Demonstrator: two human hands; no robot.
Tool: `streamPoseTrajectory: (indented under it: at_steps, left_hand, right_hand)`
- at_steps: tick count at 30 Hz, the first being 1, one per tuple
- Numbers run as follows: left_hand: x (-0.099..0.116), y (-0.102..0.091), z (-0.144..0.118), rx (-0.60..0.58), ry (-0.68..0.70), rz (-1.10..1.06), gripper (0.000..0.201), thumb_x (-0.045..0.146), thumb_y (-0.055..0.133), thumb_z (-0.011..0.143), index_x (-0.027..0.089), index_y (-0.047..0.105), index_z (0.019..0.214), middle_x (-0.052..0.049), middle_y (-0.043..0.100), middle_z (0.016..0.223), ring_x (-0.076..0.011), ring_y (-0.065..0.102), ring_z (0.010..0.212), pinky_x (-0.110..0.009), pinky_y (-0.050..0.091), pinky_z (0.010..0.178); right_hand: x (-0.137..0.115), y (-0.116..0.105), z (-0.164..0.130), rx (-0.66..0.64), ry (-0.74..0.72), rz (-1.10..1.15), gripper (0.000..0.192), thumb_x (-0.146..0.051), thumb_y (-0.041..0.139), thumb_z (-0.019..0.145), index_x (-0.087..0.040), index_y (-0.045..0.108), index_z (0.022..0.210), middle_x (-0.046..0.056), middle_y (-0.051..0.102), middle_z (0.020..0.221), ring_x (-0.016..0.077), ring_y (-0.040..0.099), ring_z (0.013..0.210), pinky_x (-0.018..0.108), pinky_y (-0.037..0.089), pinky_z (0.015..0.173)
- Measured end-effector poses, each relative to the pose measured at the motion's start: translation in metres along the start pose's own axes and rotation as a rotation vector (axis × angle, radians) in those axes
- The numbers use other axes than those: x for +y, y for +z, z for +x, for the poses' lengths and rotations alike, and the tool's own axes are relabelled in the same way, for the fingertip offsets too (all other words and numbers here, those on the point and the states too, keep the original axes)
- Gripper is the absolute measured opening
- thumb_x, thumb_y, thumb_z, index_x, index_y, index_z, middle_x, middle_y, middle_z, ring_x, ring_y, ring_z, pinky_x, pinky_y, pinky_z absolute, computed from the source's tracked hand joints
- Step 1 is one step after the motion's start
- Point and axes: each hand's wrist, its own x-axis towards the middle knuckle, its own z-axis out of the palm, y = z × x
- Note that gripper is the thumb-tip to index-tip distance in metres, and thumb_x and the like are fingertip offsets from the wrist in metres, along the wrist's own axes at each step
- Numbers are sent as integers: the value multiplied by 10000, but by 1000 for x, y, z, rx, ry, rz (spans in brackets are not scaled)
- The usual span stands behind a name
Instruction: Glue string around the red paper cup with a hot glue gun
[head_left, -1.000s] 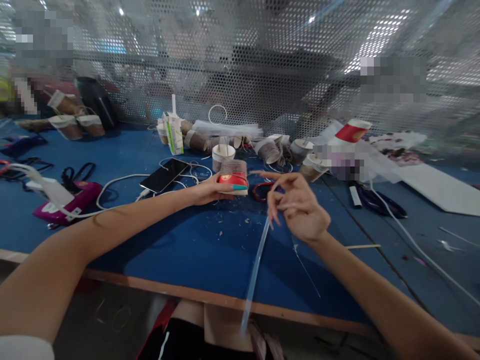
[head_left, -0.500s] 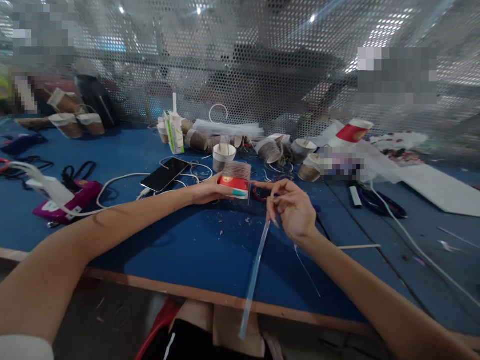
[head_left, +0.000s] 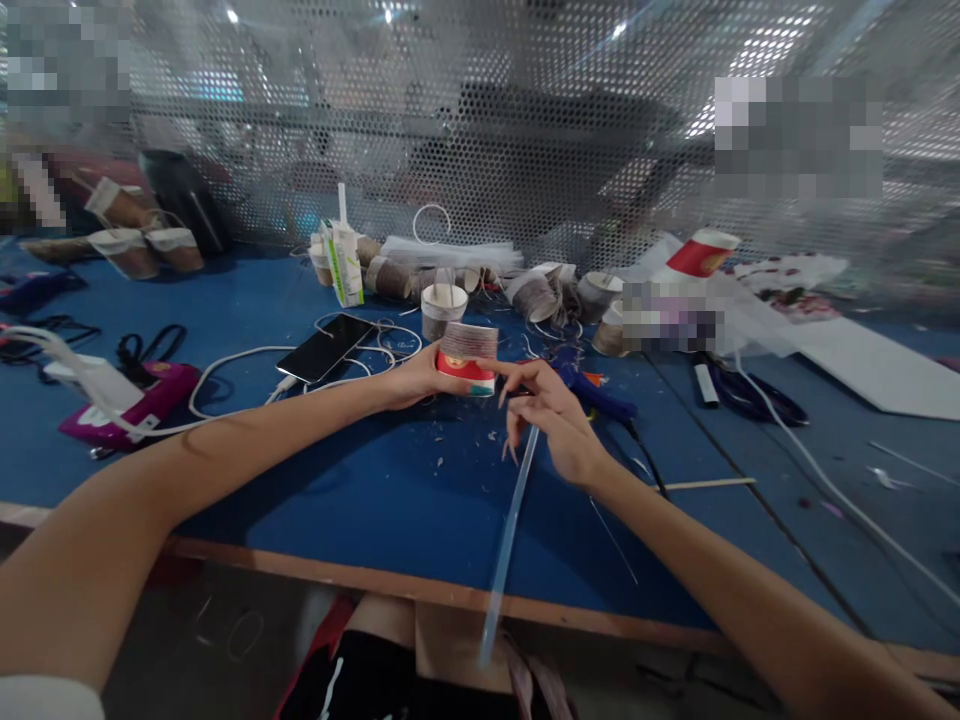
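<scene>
The blue table (head_left: 360, 480) carries the work. A long clear stick (head_left: 508, 540) runs from the right hand (head_left: 551, 425) down toward the person, its long axis near upright in view — lower end blurred past the table edge. The right hand's fingers are closed on its upper end. The left hand (head_left: 416, 378) is clamped on a small red paper cup (head_left: 466, 358), just beside the right fingertips; the cup's wrapping is hard to make out.
</scene>
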Motion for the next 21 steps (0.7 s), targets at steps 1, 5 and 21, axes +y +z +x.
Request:
streamPoseTrajectory:
  at_steps: [1,5,21]
  left_hand:
    - [0,-1,0,11,-9,-10,607,180,901,469,142,639,1015,-80,725,981,-235,688,961,-486,475,1033]
    - [-2,-8,1,3,-63,-35,608,188,898,473,142,642,1023,-87,733,978,-255,699,994,-479,481,1034]
    - [2,-10,-2,-132,-90,-265,592,156,903,512,100,695,1064,-116,758,1037,-200,718,937,-354,483,1003]
  right_hand:
    - [0,-2,1,49,-3,21,82,-228,552,761,-226,490,816,85,730,1217,70,517,392,280,497,398]
    - [0,-7,2,194,-43,113,37,-196,539,686,-209,506,677,63,791,966,77,481,321,256,420,330]
    - [7,-8,-2,27,-113,159,42,-233,589,796,-199,569,780,50,760,875,98,553,382,265,485,375]
